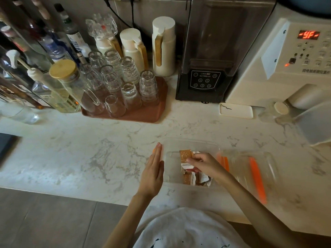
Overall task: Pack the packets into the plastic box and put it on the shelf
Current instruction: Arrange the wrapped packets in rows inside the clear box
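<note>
A clear plastic box (189, 143) rests on the marble counter near the front edge. Several small packets, orange-brown and white, lie inside it (189, 178). My right hand (206, 164) is inside the box, pinching an orange-brown packet (186, 155) by its edge. My left hand (152, 173) is flat with fingers straight, pressed against the box's left outer wall. The clear lid with orange clips (256, 174) lies just right of the box, blurred.
A brown tray (150, 113) with several upturned glasses stands at the back left, beside bottles and a jar (64, 86). White jugs (163, 47), a black blender (207, 68), a water dispenser (293, 59) and a small white dish (236, 110) line the back.
</note>
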Demonstrator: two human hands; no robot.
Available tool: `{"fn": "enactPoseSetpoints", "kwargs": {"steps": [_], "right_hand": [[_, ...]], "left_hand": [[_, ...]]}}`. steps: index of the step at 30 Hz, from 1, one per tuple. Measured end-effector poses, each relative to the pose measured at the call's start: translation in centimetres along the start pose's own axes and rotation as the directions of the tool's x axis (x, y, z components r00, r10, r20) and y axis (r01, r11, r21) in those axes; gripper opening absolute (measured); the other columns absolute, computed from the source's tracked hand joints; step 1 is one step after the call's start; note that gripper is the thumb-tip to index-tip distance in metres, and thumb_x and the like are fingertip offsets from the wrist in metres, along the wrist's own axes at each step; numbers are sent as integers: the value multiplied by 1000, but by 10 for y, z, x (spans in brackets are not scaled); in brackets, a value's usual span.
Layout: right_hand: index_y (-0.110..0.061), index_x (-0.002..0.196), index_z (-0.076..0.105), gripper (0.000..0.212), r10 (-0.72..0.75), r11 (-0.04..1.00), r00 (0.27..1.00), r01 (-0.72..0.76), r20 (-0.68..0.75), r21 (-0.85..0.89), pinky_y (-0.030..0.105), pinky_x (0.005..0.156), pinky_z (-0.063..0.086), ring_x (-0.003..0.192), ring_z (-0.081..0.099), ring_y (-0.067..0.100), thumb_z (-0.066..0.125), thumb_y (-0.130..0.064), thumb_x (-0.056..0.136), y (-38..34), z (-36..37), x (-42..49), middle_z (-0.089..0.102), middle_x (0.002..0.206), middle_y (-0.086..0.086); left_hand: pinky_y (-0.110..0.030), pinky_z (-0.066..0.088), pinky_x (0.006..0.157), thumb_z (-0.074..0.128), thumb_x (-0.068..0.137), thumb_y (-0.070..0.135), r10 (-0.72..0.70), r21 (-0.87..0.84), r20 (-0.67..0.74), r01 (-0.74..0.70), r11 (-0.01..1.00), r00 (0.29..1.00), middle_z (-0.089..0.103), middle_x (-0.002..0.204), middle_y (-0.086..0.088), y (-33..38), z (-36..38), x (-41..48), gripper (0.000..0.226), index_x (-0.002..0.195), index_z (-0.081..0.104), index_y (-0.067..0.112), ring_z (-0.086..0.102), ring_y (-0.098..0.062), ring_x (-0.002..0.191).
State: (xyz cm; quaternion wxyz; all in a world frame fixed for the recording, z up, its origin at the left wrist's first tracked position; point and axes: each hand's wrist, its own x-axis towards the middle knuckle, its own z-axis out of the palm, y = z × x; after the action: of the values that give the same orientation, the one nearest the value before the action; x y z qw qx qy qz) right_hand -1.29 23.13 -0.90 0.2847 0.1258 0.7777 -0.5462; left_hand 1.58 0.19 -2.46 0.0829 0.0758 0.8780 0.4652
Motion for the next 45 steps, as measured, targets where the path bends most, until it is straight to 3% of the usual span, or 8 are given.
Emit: {"fn": "enactPoseSetpoints", "kwargs": {"steps": [4,10,14,21,30,34,38,45], "right_hand": [[-16,109,61,15,72,986,997,-75,26,149,31,64,60,81,76,24,61,-12,95,-1,5,7,75,94,8],[-28,106,63,21,40,961,997,-21,64,-277,39,77,61,75,74,11,71,-21,87,-1,9,21,73,98,-2],[-16,109,69,21,-17,951,997,40,78,-306,45,81,60,82,74,20,63,-29,94,-6,13,20,75,96,4],[-24,100,71,15,-66,942,990,102,122,-318,10,61,52,65,69,0,67,-36,91,-7,21,25,72,76,-12],[-26,107,62,16,64,964,962,9,266,-266,39,71,62,88,71,22,47,-24,102,-18,38,43,68,107,7],[-29,108,62,31,175,966,942,-109,286,-233,34,53,59,84,73,30,39,-9,103,-17,43,45,65,111,13],[-26,122,55,32,151,956,963,-85,223,-281,36,70,61,86,73,28,58,-7,96,-8,45,49,68,102,12],[-24,92,67,9,61,804,978,71,200,-591,28,77,56,84,66,12,68,-17,86,-10,60,52,69,94,-6]], "left_hand": [[-28,16,128,31,107,23,24,-2,15,-24,1000,1000,13,168,10,1,-1,0,56,159,10,24,14,-9,158],[-17,9,126,32,109,21,63,56,67,-67,996,996,6,169,10,-3,-7,1,57,161,7,18,9,-9,159],[-25,14,128,35,110,14,44,49,43,-46,998,998,9,169,9,0,-4,0,56,162,12,14,11,-11,159],[-32,17,129,31,108,22,33,11,13,-34,999,999,14,170,4,0,-1,-1,56,161,15,15,15,-12,159],[-34,18,129,37,110,8,30,9,10,-30,1000,1000,15,170,4,2,-2,0,56,161,16,15,16,-13,158],[-35,17,130,37,110,8,31,10,32,-32,999,999,13,170,6,0,-4,0,57,161,14,18,14,-12,159],[-37,18,130,37,109,8,35,-5,36,-34,999,999,14,170,4,0,-3,0,58,160,11,20,14,-13,159],[-35,19,129,34,107,15,39,-22,25,-38,999,999,17,170,1,-4,-1,2,56,161,16,13,16,-15,159]]}}
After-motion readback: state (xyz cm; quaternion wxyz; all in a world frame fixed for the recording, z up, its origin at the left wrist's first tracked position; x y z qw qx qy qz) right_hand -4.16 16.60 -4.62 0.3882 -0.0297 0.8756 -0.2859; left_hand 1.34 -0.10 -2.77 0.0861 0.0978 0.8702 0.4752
